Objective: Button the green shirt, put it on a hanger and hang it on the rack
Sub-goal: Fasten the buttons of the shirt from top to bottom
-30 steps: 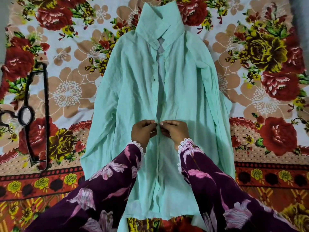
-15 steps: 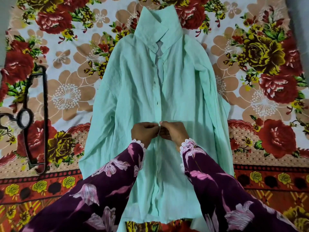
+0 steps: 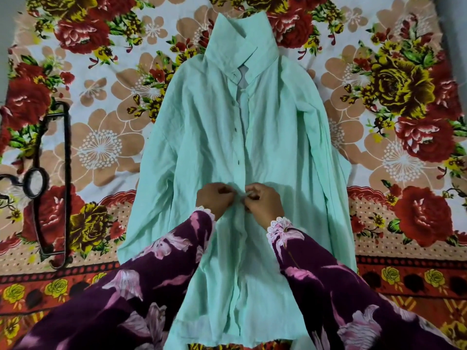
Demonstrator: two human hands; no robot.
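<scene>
Both our hands, left hand [image 3: 214, 198] and right hand [image 3: 262, 202], pinch the front edges of the green shirt [image 3: 202, 137], spread flat on the floral bedsheet [image 3: 101, 147]; soft, limp cloth, best gripped beside each button.

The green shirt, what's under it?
The green shirt lies flat on a flowery bedsheet, which shows all around it. Anything else beneath is covered by cloth.
</scene>
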